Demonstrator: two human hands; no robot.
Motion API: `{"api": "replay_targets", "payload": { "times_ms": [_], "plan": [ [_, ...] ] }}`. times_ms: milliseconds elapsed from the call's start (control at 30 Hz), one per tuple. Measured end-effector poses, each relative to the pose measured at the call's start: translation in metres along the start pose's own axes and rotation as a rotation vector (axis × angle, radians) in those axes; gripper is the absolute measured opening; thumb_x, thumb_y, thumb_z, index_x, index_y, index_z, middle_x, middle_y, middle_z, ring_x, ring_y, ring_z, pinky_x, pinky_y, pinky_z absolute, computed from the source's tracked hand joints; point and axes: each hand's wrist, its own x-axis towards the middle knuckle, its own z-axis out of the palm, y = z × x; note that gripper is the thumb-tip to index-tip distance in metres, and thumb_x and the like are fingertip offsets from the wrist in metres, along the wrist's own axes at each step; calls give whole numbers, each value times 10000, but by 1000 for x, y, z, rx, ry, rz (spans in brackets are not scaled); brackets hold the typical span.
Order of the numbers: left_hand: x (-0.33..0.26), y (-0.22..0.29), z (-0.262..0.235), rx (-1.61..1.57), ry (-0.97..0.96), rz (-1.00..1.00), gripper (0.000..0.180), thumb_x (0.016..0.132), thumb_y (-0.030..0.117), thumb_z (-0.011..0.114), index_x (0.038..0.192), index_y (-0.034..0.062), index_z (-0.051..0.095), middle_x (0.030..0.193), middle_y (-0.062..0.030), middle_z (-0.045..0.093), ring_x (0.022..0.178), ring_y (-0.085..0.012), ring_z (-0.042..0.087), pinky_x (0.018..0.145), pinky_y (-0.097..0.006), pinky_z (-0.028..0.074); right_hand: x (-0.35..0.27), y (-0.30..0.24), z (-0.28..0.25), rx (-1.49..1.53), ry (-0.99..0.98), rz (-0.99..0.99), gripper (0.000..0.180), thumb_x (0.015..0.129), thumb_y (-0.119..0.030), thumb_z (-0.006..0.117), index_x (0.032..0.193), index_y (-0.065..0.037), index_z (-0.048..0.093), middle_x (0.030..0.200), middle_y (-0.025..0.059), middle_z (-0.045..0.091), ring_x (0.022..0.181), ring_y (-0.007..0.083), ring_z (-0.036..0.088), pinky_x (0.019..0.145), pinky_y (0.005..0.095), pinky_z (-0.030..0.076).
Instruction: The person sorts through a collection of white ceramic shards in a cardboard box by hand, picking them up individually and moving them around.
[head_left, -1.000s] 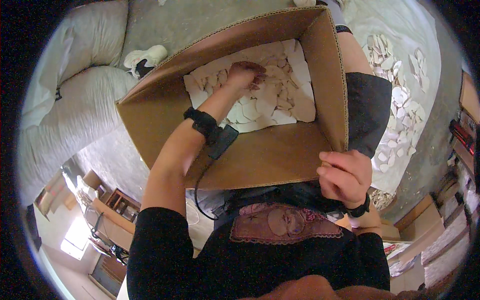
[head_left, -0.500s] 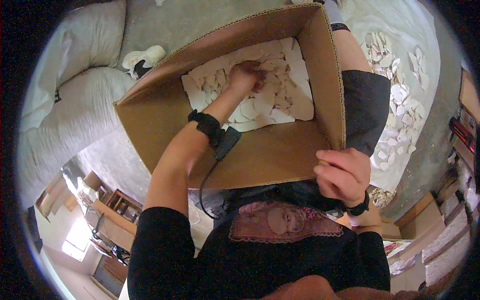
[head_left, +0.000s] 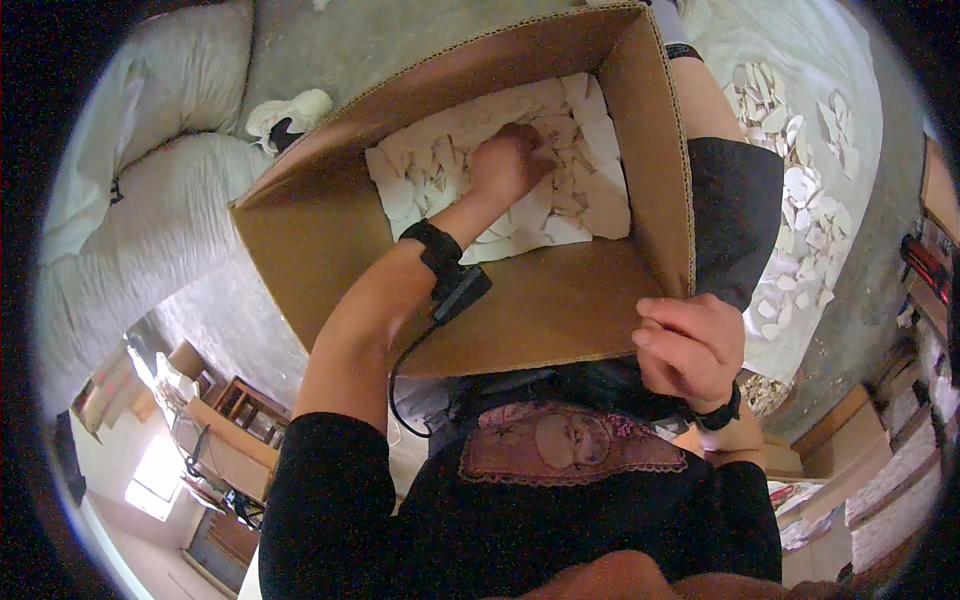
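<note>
A deep, open cardboard box (head_left: 520, 330) stands tilted in front of me, its bottom covered with flat, broken white pieces (head_left: 575, 205) with irregular edges. My left hand (head_left: 512, 165) reaches down inside, over the middle of these pieces. Its fingers look curled inward; the back of the hand hides their tips and whatever they may hold. At the box's near right corner, my right hand (head_left: 692, 348) is closed on the rim, thumb and fingers pinching the cardboard. Black straps circle both wrists, and a black device with a cable hangs from the left one.
On the right, more broken white pieces (head_left: 800, 200) lie on a pale sheet (head_left: 850, 90) on the floor. Large stuffed white sacks (head_left: 170, 220) fill the left side. A white bundle (head_left: 290, 118) sits by the box's left wall. Cardboard boxes (head_left: 850, 430) stand at the lower right.
My left hand has moved slightly to the right within the box, its fingers more curled and turned down. The right hand keeps its hold on the rim.
</note>
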Motion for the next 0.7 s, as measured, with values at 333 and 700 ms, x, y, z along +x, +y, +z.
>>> {"api": "replay_targets", "payload": {
  "times_ms": [333,700],
  "plan": [
    [-20,2,-21,130,-218,191,279,612,276,658,801,81,595,786,-124,575,778,-308,554,669,-392,449,-1,1,0,12,3,15,214,596,-84,662,796,-152,623,824,54,606,506,153,527,410,238,392],
    [-15,-39,-40,-602,-657,-277,291,719,223,634,885,2,544,730,-71,594,563,-162,581,475,-281,458,-1,0,2,11,19,11,217,598,-83,667,798,-145,612,825,61,606,524,159,541,410,236,393]
  ]
}}
